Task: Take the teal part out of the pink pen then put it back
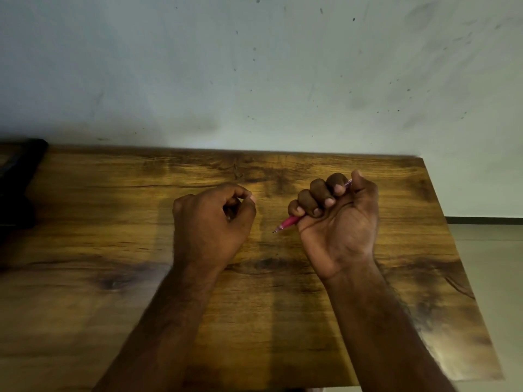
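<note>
The pink pen (290, 222) is the fixed point here: it sits in the right hand (336, 216), whose 4 fingers (318, 190) are curled tight around the barrel with the thumb lying along its upper end. The writing tip pokes out below the fist, aimed down and toward the left hand (212, 219); a short stretch of the barrel's other end shows between thumb and index finger, above and to the right of the tip.

The left hand hovers just to the left of the pen tip, apart from it, fingers drawn in with thumb and index tip pinched close together. Whether that pinch holds anything small cannot be told; nothing teal shows in it.

No teal part is visible anywhere, on the pen or on the wooden table (113, 222). It may be inside the barrel, under the fist, or in the left pinch. So the stage is uncertain: judging by the assembled look of the tip and the left hand waiting beside it, either removal has not begun or the part is already back in.

Around the pen there is plenty of bare table in front of it and to its left. The table's right edge runs beyond the right hand, with floor (486, 278) below, so a small loose part dropped on that side could roll off. A dark object (19, 176) lies at the far left, well apart from the pen.
</note>
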Motion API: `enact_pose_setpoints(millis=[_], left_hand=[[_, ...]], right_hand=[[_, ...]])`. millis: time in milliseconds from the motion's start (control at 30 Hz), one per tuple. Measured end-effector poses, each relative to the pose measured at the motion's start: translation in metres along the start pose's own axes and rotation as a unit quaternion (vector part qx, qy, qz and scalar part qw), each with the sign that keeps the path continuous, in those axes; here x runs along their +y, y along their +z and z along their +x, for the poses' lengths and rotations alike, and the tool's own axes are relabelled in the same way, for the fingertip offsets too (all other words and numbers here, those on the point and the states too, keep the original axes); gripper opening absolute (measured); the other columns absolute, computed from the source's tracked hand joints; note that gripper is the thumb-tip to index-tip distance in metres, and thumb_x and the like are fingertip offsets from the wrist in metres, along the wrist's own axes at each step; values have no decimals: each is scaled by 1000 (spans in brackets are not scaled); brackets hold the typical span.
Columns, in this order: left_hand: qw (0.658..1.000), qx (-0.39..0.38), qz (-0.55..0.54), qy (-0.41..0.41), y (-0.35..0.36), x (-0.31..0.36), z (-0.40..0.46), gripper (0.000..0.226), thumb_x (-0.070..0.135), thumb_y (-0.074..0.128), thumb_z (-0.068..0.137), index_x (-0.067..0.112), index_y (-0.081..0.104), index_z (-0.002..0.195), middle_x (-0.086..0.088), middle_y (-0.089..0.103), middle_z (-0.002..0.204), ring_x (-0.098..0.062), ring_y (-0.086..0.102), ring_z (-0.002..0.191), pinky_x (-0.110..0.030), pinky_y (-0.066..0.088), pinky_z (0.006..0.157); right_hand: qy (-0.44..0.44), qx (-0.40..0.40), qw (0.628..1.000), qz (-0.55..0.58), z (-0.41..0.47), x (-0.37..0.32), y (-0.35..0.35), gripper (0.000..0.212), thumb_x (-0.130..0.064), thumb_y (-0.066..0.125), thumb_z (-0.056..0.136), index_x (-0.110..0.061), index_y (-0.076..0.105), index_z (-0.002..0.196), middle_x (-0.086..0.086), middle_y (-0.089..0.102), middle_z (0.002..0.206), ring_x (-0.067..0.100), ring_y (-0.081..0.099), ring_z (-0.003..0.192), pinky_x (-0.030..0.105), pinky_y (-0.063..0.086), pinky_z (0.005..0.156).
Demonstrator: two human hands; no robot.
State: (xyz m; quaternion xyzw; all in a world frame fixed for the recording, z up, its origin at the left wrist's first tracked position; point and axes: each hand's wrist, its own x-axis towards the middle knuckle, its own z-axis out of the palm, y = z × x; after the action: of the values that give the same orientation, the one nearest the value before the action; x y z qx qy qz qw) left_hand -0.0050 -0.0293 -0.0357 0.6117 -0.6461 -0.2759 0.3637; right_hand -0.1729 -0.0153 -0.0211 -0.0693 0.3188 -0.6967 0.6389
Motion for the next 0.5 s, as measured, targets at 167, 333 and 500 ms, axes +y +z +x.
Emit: enact_pose_setpoints(millis=[167,333,500], left_hand=[[1000,-1,3,-5,0,-2,1,27,50,63,88,30,80,96,15,74,76,-6,71,72,-59,58,88],[1000,4,7,-8,-1,-2,1,24,48,65,88,30,80,96,15,74,76,-4,71,70,-58,59,88],[1000,-2,7,-14,-2,-1,1,26,50,64,88,31,79,96,16,73,75,-4,71,71,-59,59,88]], right_hand=[[4,8,1000,-2,1,4,2,45,-48,38,103,-21,47,68,-5,34,59,13,25,58,34,29,61],[-1,14,1000,-3,2,3,2,43,-44,37,104,-21,44,69,-5,32,59,13,24,58,35,28,61],[-3,14,1000,-3,2,2,2,44,-45,37,104,-21,45,68,-5,33,59,13,24,57,34,28,61]])
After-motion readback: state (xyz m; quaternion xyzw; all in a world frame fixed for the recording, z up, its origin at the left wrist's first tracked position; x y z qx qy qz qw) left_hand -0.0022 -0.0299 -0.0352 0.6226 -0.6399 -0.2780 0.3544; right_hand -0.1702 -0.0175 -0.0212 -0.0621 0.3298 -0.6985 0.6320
